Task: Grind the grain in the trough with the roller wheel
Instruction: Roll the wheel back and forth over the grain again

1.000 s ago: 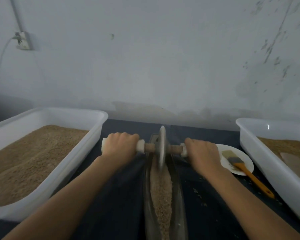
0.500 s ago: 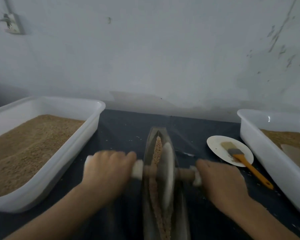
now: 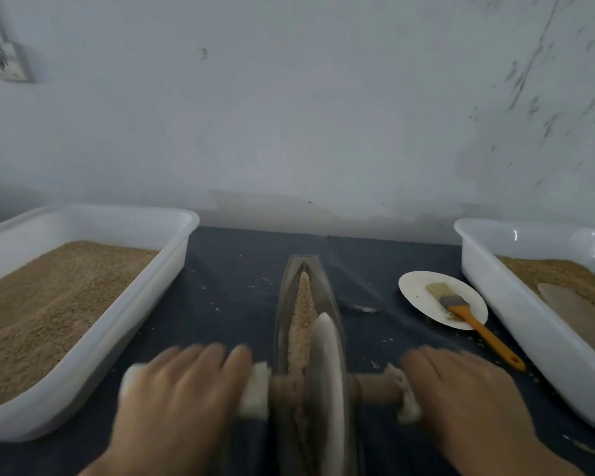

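1. Grain (image 3: 301,324) lies in a narrow ridge along the boat-shaped trough (image 3: 330,290), which sits in the middle of the dark cloth (image 3: 227,280).
2. Roller wheel (image 3: 325,383) stands on edge in the trough's near half, its axle crossing the rims.
3. Left hand (image 3: 182,393) lies over the white-wrapped left handle (image 3: 255,389), fingers curled on it.
4. Right hand (image 3: 461,393) grips the right handle; both are motion-blurred.
5. White tubs (image 3: 172,255) of grain flank the cloth; a brush (image 3: 461,307) rests on a plate (image 3: 416,290) at right.

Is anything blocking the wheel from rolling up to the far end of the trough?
Nothing visible blocks it. Ahead of the roller wheel, the trough holds only the grain to be ground. The brush lies off to the right on a plate.
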The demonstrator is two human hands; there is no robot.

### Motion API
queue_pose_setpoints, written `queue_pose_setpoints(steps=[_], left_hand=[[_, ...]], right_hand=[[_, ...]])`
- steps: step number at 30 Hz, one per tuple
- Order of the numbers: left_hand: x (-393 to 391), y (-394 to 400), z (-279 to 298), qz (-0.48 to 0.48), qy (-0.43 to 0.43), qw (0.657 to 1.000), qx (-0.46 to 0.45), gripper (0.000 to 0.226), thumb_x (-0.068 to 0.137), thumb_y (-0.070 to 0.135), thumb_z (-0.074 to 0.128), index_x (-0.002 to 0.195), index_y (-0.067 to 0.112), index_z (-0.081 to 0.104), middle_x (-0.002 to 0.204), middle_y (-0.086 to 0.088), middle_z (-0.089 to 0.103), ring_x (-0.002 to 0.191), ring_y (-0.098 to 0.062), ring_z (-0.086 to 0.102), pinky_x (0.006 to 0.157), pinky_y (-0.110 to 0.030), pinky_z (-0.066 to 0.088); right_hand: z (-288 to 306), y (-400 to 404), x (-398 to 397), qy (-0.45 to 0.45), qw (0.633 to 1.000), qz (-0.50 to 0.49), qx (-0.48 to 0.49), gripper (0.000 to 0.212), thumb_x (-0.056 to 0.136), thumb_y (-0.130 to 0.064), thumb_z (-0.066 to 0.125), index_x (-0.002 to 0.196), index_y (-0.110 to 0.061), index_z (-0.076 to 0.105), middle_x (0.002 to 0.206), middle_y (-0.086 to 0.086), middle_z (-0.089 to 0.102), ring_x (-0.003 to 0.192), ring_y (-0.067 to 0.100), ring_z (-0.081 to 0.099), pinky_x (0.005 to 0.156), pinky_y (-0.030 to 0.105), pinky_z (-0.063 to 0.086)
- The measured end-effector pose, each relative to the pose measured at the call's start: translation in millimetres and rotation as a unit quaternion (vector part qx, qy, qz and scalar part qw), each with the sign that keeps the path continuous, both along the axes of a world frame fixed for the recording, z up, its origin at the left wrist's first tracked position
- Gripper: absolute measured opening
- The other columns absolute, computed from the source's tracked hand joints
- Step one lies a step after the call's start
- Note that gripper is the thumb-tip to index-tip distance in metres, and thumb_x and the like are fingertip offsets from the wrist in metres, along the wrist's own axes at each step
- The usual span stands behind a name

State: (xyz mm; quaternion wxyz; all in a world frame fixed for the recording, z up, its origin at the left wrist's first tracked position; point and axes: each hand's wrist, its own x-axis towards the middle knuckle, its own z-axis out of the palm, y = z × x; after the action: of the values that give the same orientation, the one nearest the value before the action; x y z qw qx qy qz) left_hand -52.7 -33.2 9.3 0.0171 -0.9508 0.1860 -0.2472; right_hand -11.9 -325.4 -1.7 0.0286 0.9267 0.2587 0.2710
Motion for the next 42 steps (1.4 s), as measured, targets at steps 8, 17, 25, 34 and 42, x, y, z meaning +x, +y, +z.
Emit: queue_pose_setpoints(steps=[8, 17, 25, 34, 42], left_hand=[[66, 5, -17, 0.099, 0.075, 0.991, 0.045, 0.037, 0.064, 0.048, 0.077, 0.081, 0.037, 0.046, 0.068, 0.015, 0.052, 0.058, -0.005, 0.053, 0.053, -0.023, 0.035], [128, 10, -8, 0.15, 0.044, 0.988, 0.023, 0.023, 0.084, 0.044, 0.058, 0.082, 0.033, 0.038, 0.071, 0.012, 0.048, 0.061, -0.012, 0.046, 0.057, -0.028, 0.033], [-7, 13, -7, -0.018, 0.004, 1.0, -0.004, 0.026, 0.049, 0.039, 0.076, 0.067, 0.029, 0.06, 0.053, 0.012, 0.046, 0.043, -0.016, 0.053, 0.043, -0.025, 0.041], [129, 1, -1, 0.183, 0.027, 0.981, 0.051, 0.021, 0.083, 0.041, 0.062, 0.086, 0.031, 0.043, 0.082, 0.011, 0.061, 0.073, -0.012, 0.06, 0.059, -0.027, 0.038], [82, 10, -14, 0.135, 0.085, 0.987, 0.028, 0.026, 0.083, 0.045, 0.061, 0.086, 0.038, 0.037, 0.079, 0.014, 0.053, 0.068, -0.006, 0.052, 0.061, -0.024, 0.036]], right_hand=[[-2, 21, 49, -0.008, 0.998, -0.041, -0.036, 0.046, 0.035, -0.019, 0.09, 0.064, -0.02, 0.055, 0.053, -0.002, 0.053, 0.041, 0.014, 0.048, 0.04, 0.026, 0.03], [7, 41, 113, -0.004, 0.994, -0.093, -0.055, 0.027, 0.07, -0.027, 0.078, 0.082, -0.021, 0.055, 0.073, -0.002, 0.063, 0.059, 0.02, 0.058, 0.051, 0.029, 0.029], [9, 1, -8, 0.036, 0.999, -0.003, -0.025, 0.051, 0.023, -0.03, 0.088, 0.059, -0.026, 0.052, 0.05, -0.008, 0.047, 0.039, 0.011, 0.044, 0.039, 0.025, 0.03], [-4, 36, 117, 0.034, 0.993, -0.113, -0.016, 0.02, 0.081, -0.033, 0.068, 0.09, -0.023, 0.053, 0.081, -0.004, 0.063, 0.067, 0.019, 0.059, 0.055, 0.031, 0.039], [1, 21, 68, 0.077, 0.993, -0.074, -0.052, 0.021, 0.08, -0.029, 0.068, 0.092, -0.023, 0.051, 0.085, -0.003, 0.063, 0.072, 0.019, 0.061, 0.058, 0.033, 0.044]])
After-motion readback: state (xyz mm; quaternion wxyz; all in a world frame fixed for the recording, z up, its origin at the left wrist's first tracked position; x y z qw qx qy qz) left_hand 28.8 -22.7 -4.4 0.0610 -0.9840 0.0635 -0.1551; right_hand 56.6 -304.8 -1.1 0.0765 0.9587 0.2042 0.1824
